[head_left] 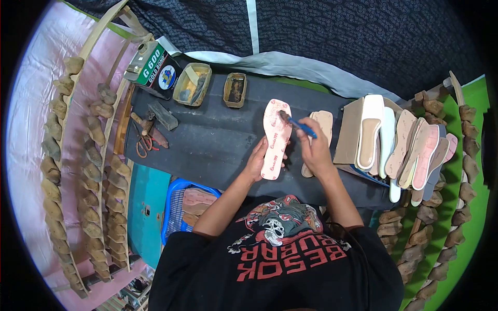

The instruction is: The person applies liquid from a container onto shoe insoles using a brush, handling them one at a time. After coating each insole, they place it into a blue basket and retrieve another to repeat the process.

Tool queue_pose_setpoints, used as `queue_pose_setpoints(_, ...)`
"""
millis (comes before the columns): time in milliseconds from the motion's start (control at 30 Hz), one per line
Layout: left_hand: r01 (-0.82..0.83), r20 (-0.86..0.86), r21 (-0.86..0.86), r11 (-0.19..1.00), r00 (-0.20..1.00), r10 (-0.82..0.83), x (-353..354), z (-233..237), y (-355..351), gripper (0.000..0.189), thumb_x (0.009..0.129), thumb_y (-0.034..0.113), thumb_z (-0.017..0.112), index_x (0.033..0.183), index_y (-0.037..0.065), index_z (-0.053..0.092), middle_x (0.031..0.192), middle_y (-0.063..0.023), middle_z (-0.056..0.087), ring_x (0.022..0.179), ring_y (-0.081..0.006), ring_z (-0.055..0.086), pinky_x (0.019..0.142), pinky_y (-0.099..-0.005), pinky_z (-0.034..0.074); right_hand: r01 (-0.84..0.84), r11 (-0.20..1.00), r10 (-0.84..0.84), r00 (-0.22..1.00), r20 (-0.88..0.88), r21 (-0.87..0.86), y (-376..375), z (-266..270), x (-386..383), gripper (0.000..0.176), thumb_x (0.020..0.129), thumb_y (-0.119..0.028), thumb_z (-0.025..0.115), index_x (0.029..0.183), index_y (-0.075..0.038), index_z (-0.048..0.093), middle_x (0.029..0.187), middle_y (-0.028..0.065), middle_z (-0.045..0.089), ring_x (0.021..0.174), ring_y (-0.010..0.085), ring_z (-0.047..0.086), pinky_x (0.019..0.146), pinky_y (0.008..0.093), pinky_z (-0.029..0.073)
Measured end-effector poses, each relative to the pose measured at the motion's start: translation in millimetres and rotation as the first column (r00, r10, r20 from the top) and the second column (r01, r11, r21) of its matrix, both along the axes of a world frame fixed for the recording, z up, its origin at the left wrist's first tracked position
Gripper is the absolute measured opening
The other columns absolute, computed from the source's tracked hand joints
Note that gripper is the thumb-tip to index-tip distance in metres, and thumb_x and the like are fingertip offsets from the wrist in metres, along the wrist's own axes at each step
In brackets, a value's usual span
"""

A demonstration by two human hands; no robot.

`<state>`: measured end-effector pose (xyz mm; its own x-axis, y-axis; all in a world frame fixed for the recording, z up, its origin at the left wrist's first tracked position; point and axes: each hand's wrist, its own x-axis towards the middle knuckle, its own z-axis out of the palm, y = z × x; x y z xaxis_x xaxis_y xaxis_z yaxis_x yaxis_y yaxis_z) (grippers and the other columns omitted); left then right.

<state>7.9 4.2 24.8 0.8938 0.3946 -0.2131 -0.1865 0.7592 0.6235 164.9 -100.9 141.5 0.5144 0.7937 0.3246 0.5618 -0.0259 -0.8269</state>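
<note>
Dark matting covered the bench (218, 140), with a patterned cloth hanging beyond its far edge. Near the bench's middle, the left hand (258, 160) gripped a pink insole (275, 137) by its near end, holding it flat-side up above the surface. The right hand (314, 147), just beside it but apart, was closed round a blue-handled brush (296, 123) whose bristles touched the insole's far end. Under the right hand lay a few tan insoles (325, 122). At the far left corner stood a glue can (155, 70), then two open tins (192, 84) along the far edge. Scissors (142, 142) lay by the left edge. A row of soles (404, 145) leaned at the right end. A blue basket (174, 207) sat below the near left corner. Racks of lasts (57, 155) flanked both sides.
</note>
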Motion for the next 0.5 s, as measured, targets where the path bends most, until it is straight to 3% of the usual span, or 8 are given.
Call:
queue_pose_setpoints(133,0.029,0.023,-0.021,0.999,0.999,-0.029,2,3,-3,0.056,0.109,0.051,0.043,0.15,0.013,0.041,0.126,-0.0136,0.065,0.095,-0.0244,0.072,0.072,-0.0392,0.066,0.039,0.999,-0.039,0.999,0.024,-0.017,-6,1,12,0.021,0.101,-0.006,0.061,0.121,-0.002,0.057,0.104,0.0192,0.065,0.092,0.0385,0.066,0.082,0.0414,0.052)
queue_pose_setpoints(233,0.022,0.011,-0.018,1.0,1.0,-0.021,3,-1,-6,0.057,0.109,0.051,0.043,0.152,0.014,0.039,0.126,-0.0129,0.065,0.096,-0.0249,0.072,0.072,-0.04,0.065,-0.04,0.999,0.037,0.993,0.111,0.031,-8,-1,3,0.024,0.099,-0.004,0.062,0.122,-0.002,0.056,0.107,0.0203,0.063,0.093,0.0393,0.065,0.083,0.0418,0.052)
queue_pose_setpoints(367,0.004,-0.028,-0.034,0.999,1.0,-0.005,5,-7,-7,0.056,0.109,0.044,0.041,0.154,0.011,0.038,0.133,-0.0152,0.063,0.095,-0.0236,0.072,0.071,-0.0387,0.065,-0.182,0.983,0.183,0.983,0.018,-0.034,-13,-8,-15,0.027,0.098,-0.001,0.061,0.124,-0.002,0.054,0.108,0.0213,0.062,0.096,0.0412,0.064,0.085,0.0421,0.051)
queue_pose_setpoints(500,0.044,0.019,-0.013,0.999,0.999,-0.044,3,0,-4,0.058,0.106,0.043,0.042,0.155,0.013,0.037,0.134,-0.0145,0.063,0.097,-0.0247,0.072,0.073,-0.0397,0.065,-0.056,0.998,0.056,0.998,-0.012,0.016,-13,-15,-9,0.023,0.1,-0.005,0.06,0.123,-0.001,0.056,0.107,0.0197,0.063,0.095,0.0398,0.065,0.085,0.0419,0.052)
